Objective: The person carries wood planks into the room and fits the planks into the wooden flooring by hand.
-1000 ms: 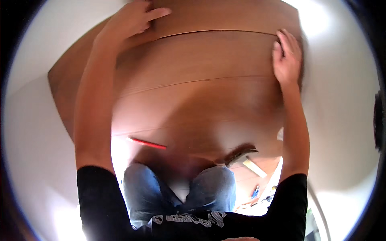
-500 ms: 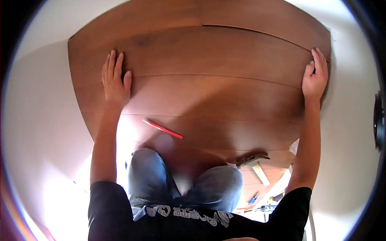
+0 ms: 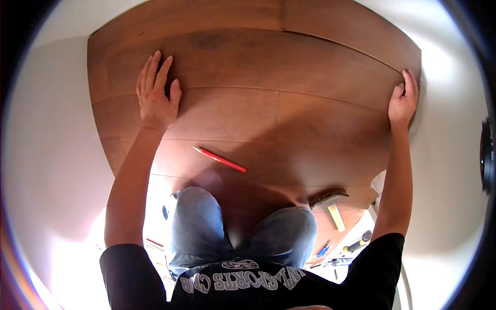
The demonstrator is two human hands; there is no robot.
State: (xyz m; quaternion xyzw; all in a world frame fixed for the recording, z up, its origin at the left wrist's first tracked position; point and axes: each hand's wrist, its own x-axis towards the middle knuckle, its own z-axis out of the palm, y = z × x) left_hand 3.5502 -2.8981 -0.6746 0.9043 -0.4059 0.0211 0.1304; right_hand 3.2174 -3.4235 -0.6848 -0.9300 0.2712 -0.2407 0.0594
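Note:
My left hand (image 3: 156, 98) lies on a brown wooden floor plank (image 3: 232, 59) near its left end, fingers spread and thumb apart. At the same plank's right end, close to the white wall, my right hand (image 3: 403, 103) rests with its fingers stretched forward and its thumb a little apart. Its fingertips are by the seam with the farther plank (image 3: 351, 26), where a thin dark line shows. A red pencil (image 3: 219, 158) lies on the boards between my arms, in front of my knees. Neither hand holds a loose thing.
White walls (image 3: 46, 139) close in on both sides of the boards. A hammer (image 3: 335, 212) with a dark head and pale handle lies beside my right knee. Behind it are a small blue tool (image 3: 324, 249) and a yellow-and-black tool (image 3: 357, 242).
The view has shifted slightly, so the pencil, hammer and knees appear farther right. My left hand's fingers are spread wider. The right hand stays at the plank's right end.

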